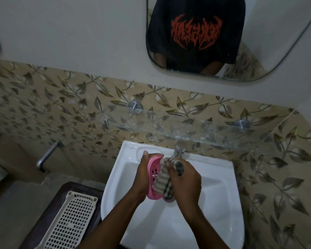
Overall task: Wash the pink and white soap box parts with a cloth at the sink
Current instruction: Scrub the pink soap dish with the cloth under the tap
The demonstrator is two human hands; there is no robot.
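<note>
My left hand (142, 178) grips a pink soap box part (153, 174) with slotted holes, holding it on edge over the white sink (214, 187). My right hand (184, 180) presses a striped grey and cream cloth (164, 182) against the pink part's inner face. A second pinkish piece (168, 200) peeks out below the cloth; I cannot tell what it is. The white soap box part is not visible. The tap (178, 151) stands just behind my hands, and no water stream is visible.
A white perforated plastic tray (72, 218) lies on a dark surface left of the sink. A glass shelf (196, 130) juts from the leaf-patterned tiled wall above the tap. A metal wall spout (47, 155) sticks out at the left. A mirror (205, 38) hangs above.
</note>
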